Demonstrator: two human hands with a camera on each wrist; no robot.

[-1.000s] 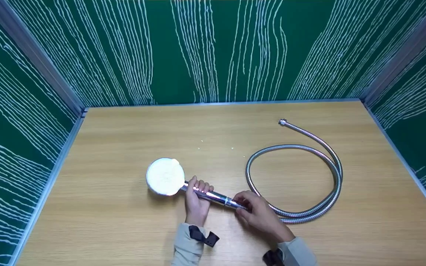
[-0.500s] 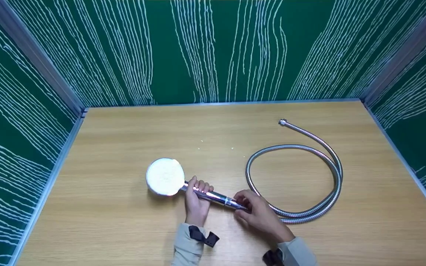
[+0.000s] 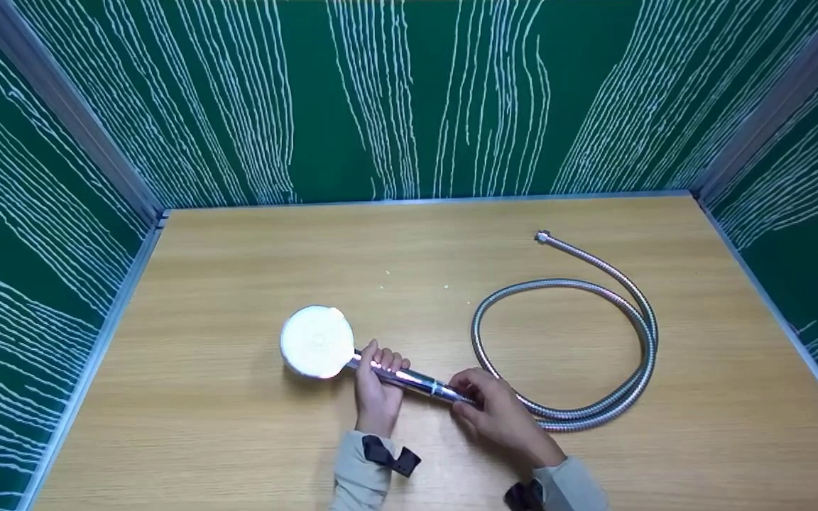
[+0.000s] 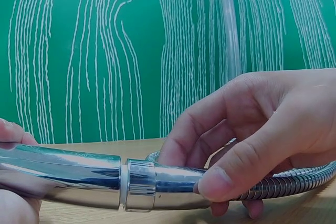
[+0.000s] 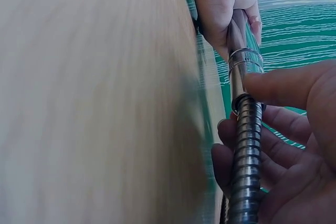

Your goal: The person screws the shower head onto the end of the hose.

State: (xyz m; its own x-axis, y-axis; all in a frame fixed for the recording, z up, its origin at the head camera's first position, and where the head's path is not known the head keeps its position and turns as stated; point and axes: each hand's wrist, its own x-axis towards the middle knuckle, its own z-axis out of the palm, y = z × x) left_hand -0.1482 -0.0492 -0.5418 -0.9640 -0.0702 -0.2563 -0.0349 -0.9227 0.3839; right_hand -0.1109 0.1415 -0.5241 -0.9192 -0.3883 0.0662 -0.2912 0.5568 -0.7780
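A chrome handheld shower head (image 3: 317, 341), its round spray face bright white, lies tilted over the table. My left hand (image 3: 378, 397) grips its handle with the fingers wrapped round. At the handle's lower end, my right hand (image 3: 501, 419) pinches the metal hose connector (image 4: 178, 182) between thumb and fingers. A thin pale ring (image 4: 124, 184) shows between the handle and the connector's ribbed collar. The ribbed shower hose (image 5: 247, 161) runs out of the connector past my right fingers. In the right wrist view, handle, connector and hose stand in one line.
Loops of the metal hose (image 3: 558, 282) lie to the right on the wooden table (image 3: 238, 440). Its free end nut (image 3: 542, 236) points toward the back. Tiny white crumbs dot the middle. Green walls (image 3: 352, 170) with white streaks enclose the back and sides.
The right thumb and fingers have shifted very slightly at the connector. The left hand, the shower head and the hose loops stay in place.
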